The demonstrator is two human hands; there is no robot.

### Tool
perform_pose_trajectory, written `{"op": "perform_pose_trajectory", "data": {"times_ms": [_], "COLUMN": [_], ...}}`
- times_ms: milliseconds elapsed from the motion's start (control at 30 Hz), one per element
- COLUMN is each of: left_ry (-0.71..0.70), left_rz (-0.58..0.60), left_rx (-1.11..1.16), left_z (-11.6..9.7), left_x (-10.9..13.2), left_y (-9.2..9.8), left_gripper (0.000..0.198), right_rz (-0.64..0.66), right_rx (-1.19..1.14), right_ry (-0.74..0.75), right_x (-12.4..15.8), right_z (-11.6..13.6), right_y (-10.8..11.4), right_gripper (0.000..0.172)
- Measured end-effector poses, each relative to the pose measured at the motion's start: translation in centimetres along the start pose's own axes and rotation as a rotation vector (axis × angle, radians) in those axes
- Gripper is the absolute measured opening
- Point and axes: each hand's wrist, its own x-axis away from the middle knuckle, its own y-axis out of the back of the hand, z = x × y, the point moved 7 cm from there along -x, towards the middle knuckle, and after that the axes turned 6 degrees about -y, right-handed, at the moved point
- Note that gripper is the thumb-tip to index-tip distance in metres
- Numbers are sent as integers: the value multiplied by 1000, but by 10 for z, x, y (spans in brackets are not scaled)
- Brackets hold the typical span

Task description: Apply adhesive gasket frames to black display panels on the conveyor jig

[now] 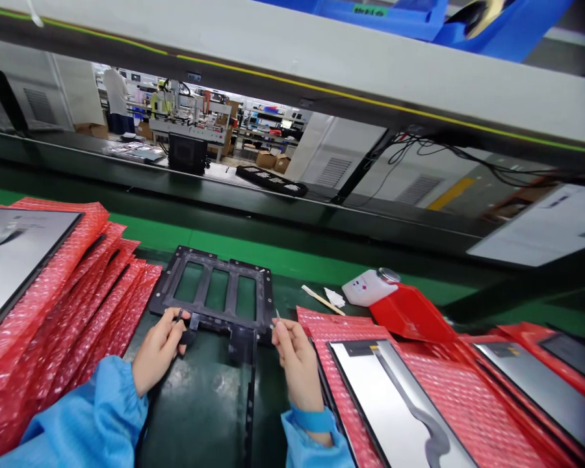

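Note:
A black fixture plate (205, 286) with three rectangular windows lies on the dark green bench. Along its near edge sits a thin black frame (250, 403), whose long side runs toward me. My left hand (160, 344) is closed at the fixture's near left corner, fingers pinched on a small black piece (188, 337); its exact kind is unclear. By the near right corner, my right hand (296, 354) pinches a thin, pale, pointed item (277, 314), mostly hidden by the fingers.
Red bubble-wrap sleeves (102, 305) with a display panel (24, 253) on top are stacked at left. More panels (394, 403) on red wrap lie at right. Behind them are a white bottle (368, 287), a brush-like stick (322, 299) and a crumpled wipe (335, 298). A shelf (292, 71) crosses overhead.

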Motion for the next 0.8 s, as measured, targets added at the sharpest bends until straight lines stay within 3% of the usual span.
{"op": "perform_pose_trajectory", "data": {"times_ms": [300, 800], "left_ry": [45, 56], "left_rz": [-4, 4], "left_rx": [23, 59], "left_z": [0, 11], "left_x": [0, -2], "left_y": [0, 0], "left_gripper": [37, 34], "right_rz": [211, 447], "right_rx": [-74, -67], "right_ry": [-146, -199], "right_x": [5, 11], "right_z": [-9, -9], "right_y": [-19, -34], "right_gripper": [40, 40]}}
